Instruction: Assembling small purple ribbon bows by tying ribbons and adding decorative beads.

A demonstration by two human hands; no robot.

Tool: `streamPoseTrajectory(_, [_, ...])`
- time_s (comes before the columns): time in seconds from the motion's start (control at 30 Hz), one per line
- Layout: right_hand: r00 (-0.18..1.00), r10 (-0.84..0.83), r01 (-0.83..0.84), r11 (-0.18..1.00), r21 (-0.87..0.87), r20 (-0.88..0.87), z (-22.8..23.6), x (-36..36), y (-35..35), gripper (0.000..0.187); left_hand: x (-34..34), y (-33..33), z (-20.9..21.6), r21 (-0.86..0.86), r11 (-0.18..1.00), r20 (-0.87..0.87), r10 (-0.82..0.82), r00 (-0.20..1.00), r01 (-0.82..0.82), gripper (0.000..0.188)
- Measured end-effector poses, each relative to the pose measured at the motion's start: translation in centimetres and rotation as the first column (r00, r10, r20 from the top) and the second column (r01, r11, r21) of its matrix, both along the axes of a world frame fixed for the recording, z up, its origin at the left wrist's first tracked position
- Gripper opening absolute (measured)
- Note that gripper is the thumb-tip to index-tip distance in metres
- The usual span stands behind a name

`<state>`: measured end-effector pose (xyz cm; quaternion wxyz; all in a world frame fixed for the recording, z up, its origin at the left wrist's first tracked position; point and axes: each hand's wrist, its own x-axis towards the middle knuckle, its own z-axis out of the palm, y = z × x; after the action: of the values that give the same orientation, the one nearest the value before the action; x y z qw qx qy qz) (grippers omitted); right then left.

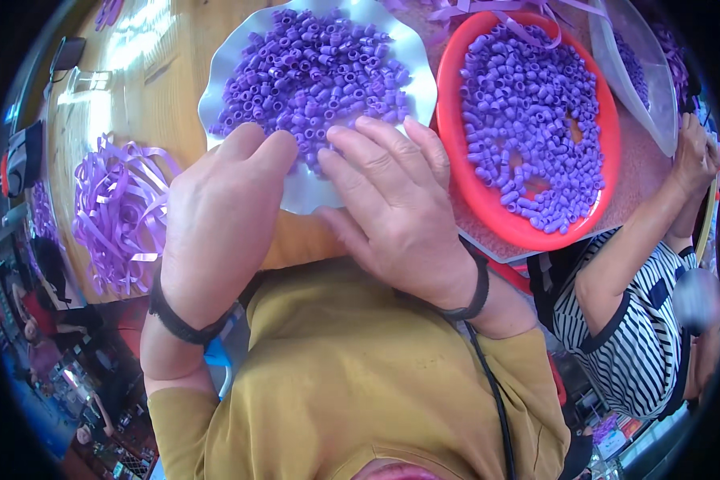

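Locate the purple tubular pieces (316, 72): they lie in the white scalloped plate (306, 194) on the wooden desk (160, 92), directly ahead of both hands. The governing relation is short and forward. The heap's near margin sits at the fingers, while its bulk extends away from the body.

Right hand (400, 200): palm down over the near right part of the plate, fingers extended and slightly spread, thumb apart. Its fingertips appear nearest the heap; contact cannot be confirmed from this angle.

Left hand (224, 212): back uppermost, fingers curled in, knuckles overlapping the heap's near left margin. The fingertips are hidden, so whether they pinch a piece cannot be told.

Orientation: the pieces are short and hollow and share no common long axis; several present an open end upward. Any pick therefore depends on the individual piece.

Adjacent items: the red basin (456, 160) of lighter purple pieces stands just right of the plate; curled purple ribbons (120, 216) lie to the left.
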<state>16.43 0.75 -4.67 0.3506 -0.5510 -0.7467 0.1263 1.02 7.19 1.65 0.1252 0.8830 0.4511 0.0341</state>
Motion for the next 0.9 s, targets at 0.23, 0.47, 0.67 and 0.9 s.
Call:
streamPoseTrajectory(0.23, [1.0,0.014,-0.014,1.0,-0.007,-0.006,0.4,0.0,0.3,0.039,0.1,0.3,-0.4,0.057,0.996,-0.034,-0.066,0.997,0.068,0.007])
streamPoseTrajectory(0.47, [1.0,0.027,-0.027,1.0,-0.002,-0.006,0.6,-0.2,0.6,0.037,0.2,0.3,-0.6,-0.018,0.999,0.05,-0.027,0.998,0.028,0.008])
streamPoseTrajectory(0.67, [1.0,0.024,-0.024,1.0,-0.013,-0.019,0.6,-0.1,0.6,0.036,-0.1,0.4,-1.0,-0.081,0.997,0.129,0.021,0.991,-0.011,0.009])
streamPoseTrajectory(0.9, [0.984,0.049,-0.034,0.995,0.091,-0.172,0.5,0.4,1.0,0.028,-0.6,0.1,-1.3,-0.086,0.996,0.399,0.007,0.917,0.03,0.014])
